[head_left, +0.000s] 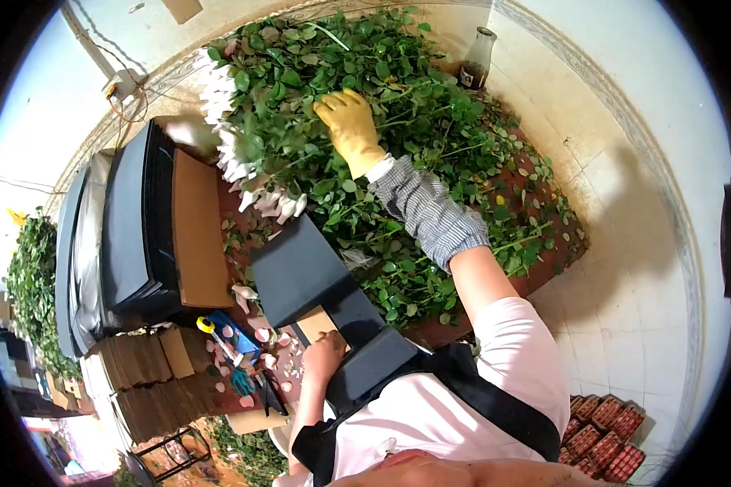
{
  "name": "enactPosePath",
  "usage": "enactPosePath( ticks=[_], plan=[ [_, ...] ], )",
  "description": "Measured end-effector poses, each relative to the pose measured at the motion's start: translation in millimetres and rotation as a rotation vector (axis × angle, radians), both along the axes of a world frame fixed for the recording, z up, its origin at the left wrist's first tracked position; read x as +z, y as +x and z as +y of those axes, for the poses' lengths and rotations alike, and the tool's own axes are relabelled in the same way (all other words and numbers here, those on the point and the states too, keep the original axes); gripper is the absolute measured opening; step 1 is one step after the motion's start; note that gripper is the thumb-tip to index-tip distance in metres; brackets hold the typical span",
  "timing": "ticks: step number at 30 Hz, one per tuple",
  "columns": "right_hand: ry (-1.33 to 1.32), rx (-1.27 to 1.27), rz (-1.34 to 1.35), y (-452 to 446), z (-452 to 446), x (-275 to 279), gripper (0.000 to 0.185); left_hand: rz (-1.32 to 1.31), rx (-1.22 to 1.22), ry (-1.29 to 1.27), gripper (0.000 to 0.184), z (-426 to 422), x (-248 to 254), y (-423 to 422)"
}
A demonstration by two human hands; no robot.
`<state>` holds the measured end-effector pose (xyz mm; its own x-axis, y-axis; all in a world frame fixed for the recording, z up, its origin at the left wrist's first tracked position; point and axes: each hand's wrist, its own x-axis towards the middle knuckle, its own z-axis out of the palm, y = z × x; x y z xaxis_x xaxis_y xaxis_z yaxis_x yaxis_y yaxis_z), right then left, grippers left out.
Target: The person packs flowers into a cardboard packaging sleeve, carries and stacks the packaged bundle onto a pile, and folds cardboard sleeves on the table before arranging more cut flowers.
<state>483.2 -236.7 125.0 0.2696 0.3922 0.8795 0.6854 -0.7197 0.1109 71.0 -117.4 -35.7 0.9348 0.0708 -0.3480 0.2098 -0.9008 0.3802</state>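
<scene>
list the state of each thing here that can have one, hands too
right hand, gloved, over the leafy stems, grip unclear
left hand, bare, at the brown cardboard, grip unclear
leafy stems, heaped
brown cardboard, partly covered by the left hand
dark board, bent
checked sleeve, worn on right forearm
glass bottle, upright
cardboard sheets, stacked
pink petals, scattered

A pale shape [190, 132] beside the leafy stems [406, 69] is blurred.
</scene>
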Motion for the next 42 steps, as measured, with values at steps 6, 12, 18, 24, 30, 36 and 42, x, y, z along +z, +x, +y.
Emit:
enactPosePath(
  ticks=[6,12,18,24,30,36,42],
  plan=[
    [-0.197,0.445,0.407,-86.9,-48.1,11.0,0.031,0.005,-0.034,-0.012,0.037,7.4,-17.9,-4.5],
    [-0.375,0.146,0.605,-137.9,-153.8,-23.0,0.018,0.079,0.040,-0.310,0.061,27.7,-0.6,-0.7],
    [-0.162,0.459,0.618,-160.3,-168.3,-78.0,0.024,-0.010,-0.160,-0.111,0.060,48.8,-38.2,-3.5],
    [0.090,0.339,0.574,-137.8,-119.9,-90.6,0.026,0.053,-0.114,-0.118,0.072,31.0,-11.7,12.0],
    [-0.415,0.446,0.428,-194.2,-55.9,-29.7,0.048,0.048,-0.111,-0.180,0.078,48.4,-39.7,-0.9],
    [-0.300,0.266,0.600,-164.1,-147.4,-108.6,0.042,0.125,0.006,-0.511,0.063,63.1,-25.6,3.2],
    [-0.274,0.205,0.848,-190.9,-225.0,-55.1,0.047,0.140,0.060,-0.580,0.056,58.5,-3.6,6.3]
  ],
)
